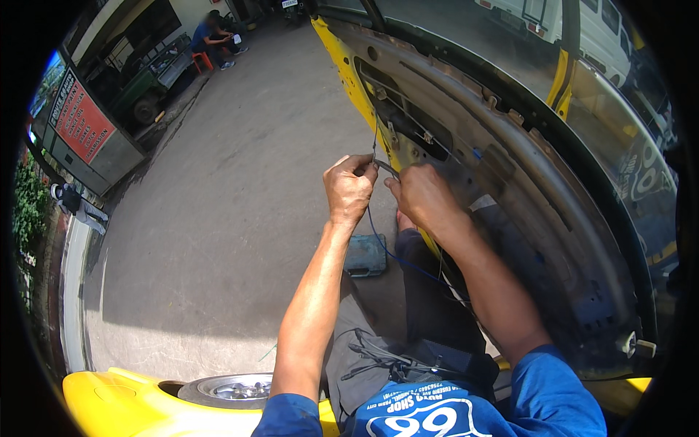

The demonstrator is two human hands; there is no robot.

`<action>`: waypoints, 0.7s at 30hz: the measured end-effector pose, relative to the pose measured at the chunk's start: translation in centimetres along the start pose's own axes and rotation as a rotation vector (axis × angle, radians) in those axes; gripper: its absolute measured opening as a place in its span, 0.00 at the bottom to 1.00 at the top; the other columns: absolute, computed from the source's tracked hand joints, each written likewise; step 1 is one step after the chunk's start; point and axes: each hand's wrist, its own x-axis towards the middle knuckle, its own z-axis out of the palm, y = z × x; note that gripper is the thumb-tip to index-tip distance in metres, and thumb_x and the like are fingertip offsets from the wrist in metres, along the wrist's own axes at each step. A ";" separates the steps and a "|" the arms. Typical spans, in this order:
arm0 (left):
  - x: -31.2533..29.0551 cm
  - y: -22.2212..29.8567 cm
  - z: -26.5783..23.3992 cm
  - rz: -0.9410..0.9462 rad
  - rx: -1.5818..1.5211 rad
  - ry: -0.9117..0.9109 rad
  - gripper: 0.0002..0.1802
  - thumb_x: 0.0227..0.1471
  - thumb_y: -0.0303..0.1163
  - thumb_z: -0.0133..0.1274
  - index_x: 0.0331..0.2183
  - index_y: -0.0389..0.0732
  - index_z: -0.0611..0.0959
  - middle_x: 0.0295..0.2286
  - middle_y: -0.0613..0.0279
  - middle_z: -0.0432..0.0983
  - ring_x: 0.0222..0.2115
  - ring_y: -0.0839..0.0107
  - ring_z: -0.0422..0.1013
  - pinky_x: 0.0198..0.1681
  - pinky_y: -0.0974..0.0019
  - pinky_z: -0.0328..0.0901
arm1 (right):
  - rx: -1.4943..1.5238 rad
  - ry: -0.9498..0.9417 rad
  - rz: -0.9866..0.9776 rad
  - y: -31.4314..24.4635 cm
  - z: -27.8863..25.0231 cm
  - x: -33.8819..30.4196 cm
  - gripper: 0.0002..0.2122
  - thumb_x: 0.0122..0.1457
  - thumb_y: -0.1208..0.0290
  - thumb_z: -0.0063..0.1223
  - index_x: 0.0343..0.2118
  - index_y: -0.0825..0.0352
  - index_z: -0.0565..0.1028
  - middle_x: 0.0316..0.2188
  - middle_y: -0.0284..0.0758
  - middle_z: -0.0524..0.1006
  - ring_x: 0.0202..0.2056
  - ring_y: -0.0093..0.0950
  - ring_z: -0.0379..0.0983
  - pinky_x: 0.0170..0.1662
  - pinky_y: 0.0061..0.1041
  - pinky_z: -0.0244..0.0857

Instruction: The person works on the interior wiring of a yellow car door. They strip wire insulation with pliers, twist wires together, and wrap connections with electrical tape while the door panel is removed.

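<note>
While a dark cable (386, 169) is spanned between 2 bare hands beside an opened vehicle door (510, 164), fine fingertip work on wiring is judged to be in hand; whether it is being joined, stripped or only straightened cannot be told. Cable located at about 1 o'clock from the middle of the view, just off the door's yellow edge. Blue wire (390, 254) seen below the hands, curved round toward 4 o'clock and partly lost near the right forearm (491, 280). For the next move, a steady pinch on 1 side and small, controlled turning on the other seem called for, with the loose blue length kept from being snagged.

Pose: left hand (349, 188) held at 12 o'clock, thumb and forefinger closed in a pinch on the wiring, other fingers curled in. Left forearm (313, 306) angled in from between 6 and 7 o'clock. Right hand (429, 193) placed between 2 and 3 o'clock, knuckles up, turned inward; the cable's other end apparently gripped there, though most fingertips are hidden. Right forearm angled in from 4 o'clock.

Teal case (365, 255) noted on the ground (218, 218) toward 5 o'clock; bundle of dark leads (378, 357) seen near 6 o'clock.
</note>
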 end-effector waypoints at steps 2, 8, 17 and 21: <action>0.1 0.0 0.0 0.028 0.025 -0.001 0.13 0.53 0.26 0.64 0.40 0.31 0.90 0.30 0.54 0.86 0.29 0.71 0.82 0.35 0.68 0.74 | -0.007 0.020 -0.020 0.3 0.2 0.3 0.20 0.65 0.59 0.61 0.29 0.77 0.83 0.26 0.59 0.80 0.33 0.57 0.80 0.41 0.49 0.74; -0.1 0.0 -0.1 -0.048 -0.042 -0.046 0.12 0.55 0.26 0.64 0.40 0.30 0.90 0.31 0.53 0.87 0.29 0.70 0.83 0.34 0.68 0.75 | -0.010 0.085 -0.053 1.5 0.3 1.2 0.20 0.63 0.60 0.62 0.27 0.77 0.83 0.24 0.58 0.79 0.30 0.56 0.80 0.39 0.48 0.75; -0.9 -1.2 0.9 -0.092 -0.268 -0.100 0.14 0.61 0.29 0.61 0.44 0.28 0.88 0.32 0.53 0.85 0.29 0.67 0.83 0.35 0.67 0.76 | 0.001 0.060 -0.028 2.1 -0.1 0.4 0.19 0.63 0.61 0.62 0.26 0.77 0.83 0.24 0.58 0.79 0.30 0.56 0.80 0.39 0.49 0.75; -0.2 -1.7 0.3 -0.423 -0.591 -0.241 0.21 0.64 0.40 0.61 0.41 0.26 0.87 0.27 0.57 0.81 0.27 0.67 0.82 0.36 0.67 0.75 | 0.015 0.027 0.030 2.3 0.2 -0.2 0.18 0.63 0.61 0.62 0.27 0.76 0.83 0.24 0.58 0.79 0.30 0.55 0.80 0.39 0.49 0.75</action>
